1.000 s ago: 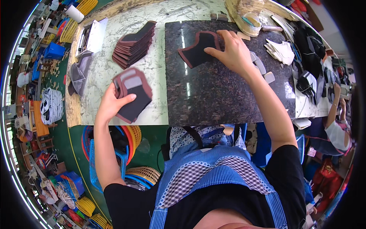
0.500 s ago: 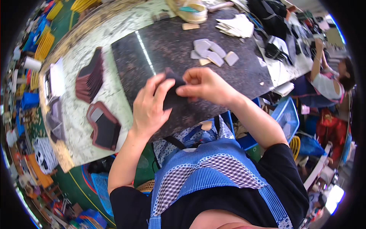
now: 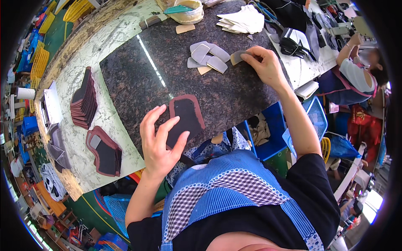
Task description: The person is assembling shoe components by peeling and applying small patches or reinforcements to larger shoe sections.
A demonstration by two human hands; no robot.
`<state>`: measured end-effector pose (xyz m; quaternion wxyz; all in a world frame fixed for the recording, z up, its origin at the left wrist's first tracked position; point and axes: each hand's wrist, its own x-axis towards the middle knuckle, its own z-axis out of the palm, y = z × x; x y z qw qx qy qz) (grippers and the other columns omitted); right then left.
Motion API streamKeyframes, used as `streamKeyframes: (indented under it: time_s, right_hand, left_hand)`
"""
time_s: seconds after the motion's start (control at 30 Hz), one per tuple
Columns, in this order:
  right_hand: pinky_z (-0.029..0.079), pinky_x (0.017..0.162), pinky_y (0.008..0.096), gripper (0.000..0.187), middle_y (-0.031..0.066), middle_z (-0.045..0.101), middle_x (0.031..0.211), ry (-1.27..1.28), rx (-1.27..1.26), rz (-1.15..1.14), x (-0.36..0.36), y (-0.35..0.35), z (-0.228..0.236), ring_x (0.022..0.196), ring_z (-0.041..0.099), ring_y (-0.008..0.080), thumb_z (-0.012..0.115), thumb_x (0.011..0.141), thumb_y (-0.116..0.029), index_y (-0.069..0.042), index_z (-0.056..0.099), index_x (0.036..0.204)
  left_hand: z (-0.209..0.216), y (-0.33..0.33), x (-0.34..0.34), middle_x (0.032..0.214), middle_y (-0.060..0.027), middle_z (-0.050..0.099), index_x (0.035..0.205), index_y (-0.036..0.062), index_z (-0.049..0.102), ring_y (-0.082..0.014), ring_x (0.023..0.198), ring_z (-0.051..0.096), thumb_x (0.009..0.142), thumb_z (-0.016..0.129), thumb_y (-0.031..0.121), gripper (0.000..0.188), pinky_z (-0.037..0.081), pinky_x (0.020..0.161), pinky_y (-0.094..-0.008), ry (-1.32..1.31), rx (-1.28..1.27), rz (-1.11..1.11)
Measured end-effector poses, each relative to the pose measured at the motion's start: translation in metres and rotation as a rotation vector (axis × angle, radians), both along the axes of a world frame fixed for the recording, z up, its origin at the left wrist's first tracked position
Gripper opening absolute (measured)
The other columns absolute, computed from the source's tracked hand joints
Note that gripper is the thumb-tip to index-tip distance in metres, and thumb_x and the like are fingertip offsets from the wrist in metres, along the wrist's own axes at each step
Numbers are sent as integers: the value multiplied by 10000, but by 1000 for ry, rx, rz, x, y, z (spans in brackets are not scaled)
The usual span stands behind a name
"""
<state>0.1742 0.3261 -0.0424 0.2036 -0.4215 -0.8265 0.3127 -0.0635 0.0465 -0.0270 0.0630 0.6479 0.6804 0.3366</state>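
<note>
A dark, flat shoe-like piece [image 3: 186, 115] with a reddish-brown border lies on the speckled stone slab [image 3: 234, 94], close to its front edge. My left hand [image 3: 159, 142] is at its left side with the fingers spread, the tips over or beside the piece; whether they touch it I cannot tell. Farther right, my right hand [image 3: 268, 67] pinches a small grey rounded pad [image 3: 238, 57] between thumb and fingers at the slab's surface. Left of that pad lies a loose pile of similar grey pads [image 3: 209, 56], some showing a tan side.
Fanned dark pieces [image 3: 85, 104] and a stack of bordered pieces [image 3: 104, 152] lie on the white table at left. At the back are a tub [image 3: 184, 12] and white sheets [image 3: 243, 20]. A blue crate [image 3: 272, 136] stands below the slab; another person [image 3: 356, 75] works at right.
My hands were together over the dark piece; now it lies flat, bordered side showing. My right hand has moved away to the far right and holds a grey pad; my left fingers have spread.
</note>
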Motion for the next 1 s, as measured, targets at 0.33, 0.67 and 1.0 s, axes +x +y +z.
streamKeyframes:
  time_s: [0.33,0.67,1.0]
  right_hand:
    - [355,578,283,333,-15,561,720,251,-446,-17,-29,-61,12,656,462,77,565,1042,-279,-16,679,872]
    - [486,749,258,187,44,678,930,490,-415,87,-40,-113,50,850,612,98,639,994,-160,16,699,987]
    - [494,665,221,160,16,689,795,124,-813,431,-43,-95,81,730,600,48,687,861,-113,37,708,914]
  left_hand:
    - [13,75,27,1273,-139,578,1363,13,530,-174,1034,641,849,811,144,600,547,691,-235,-865,-48,34]
    - [14,80,26,1007,-77,716,1007,19,648,-107,853,687,926,710,31,103,581,692,-241,-1495,-32,-27]
    - [22,49,11,953,-57,673,1149,10,583,-105,872,677,849,759,-55,355,572,784,-239,-1284,-239,-174]
